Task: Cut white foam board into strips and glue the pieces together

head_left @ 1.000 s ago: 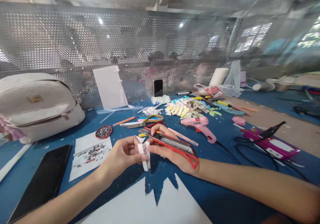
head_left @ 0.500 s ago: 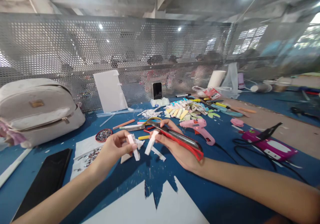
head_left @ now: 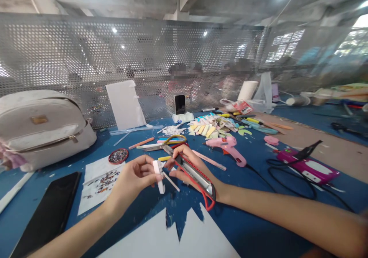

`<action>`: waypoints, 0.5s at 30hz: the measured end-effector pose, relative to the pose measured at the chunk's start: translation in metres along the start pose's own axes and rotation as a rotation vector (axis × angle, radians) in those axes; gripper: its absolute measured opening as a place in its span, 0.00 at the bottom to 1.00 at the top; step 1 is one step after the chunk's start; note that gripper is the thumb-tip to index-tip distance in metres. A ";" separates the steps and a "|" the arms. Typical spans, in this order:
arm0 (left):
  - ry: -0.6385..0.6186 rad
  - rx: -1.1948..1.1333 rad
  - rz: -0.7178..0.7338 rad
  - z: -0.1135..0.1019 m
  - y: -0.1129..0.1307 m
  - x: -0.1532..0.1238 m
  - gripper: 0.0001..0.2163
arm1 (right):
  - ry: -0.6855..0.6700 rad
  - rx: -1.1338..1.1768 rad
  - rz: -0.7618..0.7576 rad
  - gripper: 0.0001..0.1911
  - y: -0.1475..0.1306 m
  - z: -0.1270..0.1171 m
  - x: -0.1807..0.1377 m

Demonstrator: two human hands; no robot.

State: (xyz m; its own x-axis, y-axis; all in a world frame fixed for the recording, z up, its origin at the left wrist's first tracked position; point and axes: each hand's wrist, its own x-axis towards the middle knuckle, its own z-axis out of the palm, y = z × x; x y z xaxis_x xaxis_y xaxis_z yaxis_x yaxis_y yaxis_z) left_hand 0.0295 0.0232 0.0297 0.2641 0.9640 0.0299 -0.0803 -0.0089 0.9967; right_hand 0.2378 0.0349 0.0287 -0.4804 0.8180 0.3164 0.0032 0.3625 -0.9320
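Note:
My left hand (head_left: 135,177) pinches a small white foam piece (head_left: 159,171) above the blue table (head_left: 258,173). My right hand (head_left: 188,166) grips a red and grey utility knife (head_left: 192,172), its blade tip pointing toward the foam piece. A thin white strip (head_left: 171,182) hangs just below the knife tip, between the two hands. A large white foam sheet with a jagged cut edge (head_left: 172,237) lies right below my hands at the table's near edge.
A beige backpack (head_left: 40,125) and a black phone (head_left: 47,210) lie left, beside paper with sequins (head_left: 102,181). Scissors (head_left: 165,142), a pink glue gun (head_left: 228,147), coloured foam scraps (head_left: 212,127) and a magenta tool with cables (head_left: 304,166) sit beyond. A perforated metal screen (head_left: 86,66) backs the table.
My hands drew apart half a second ago, each with a white piece, then came together again. The knife has swung so its handle points down toward me.

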 end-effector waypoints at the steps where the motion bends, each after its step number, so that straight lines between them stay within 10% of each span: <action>1: 0.013 0.009 0.007 0.001 0.002 -0.001 0.13 | 0.001 -0.033 -0.015 0.17 0.002 0.000 0.000; 15: 0.270 0.218 0.207 -0.010 0.026 -0.004 0.10 | -0.030 -0.594 -0.339 0.10 -0.024 -0.017 -0.003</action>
State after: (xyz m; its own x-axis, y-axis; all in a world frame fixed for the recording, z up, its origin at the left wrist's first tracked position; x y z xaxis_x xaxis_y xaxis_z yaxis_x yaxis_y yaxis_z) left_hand 0.0171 0.0218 0.0543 -0.0005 0.9709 0.2395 0.1080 -0.2380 0.9652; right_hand 0.2536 0.0314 0.0529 -0.5643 0.6059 0.5607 0.3247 0.7874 -0.5241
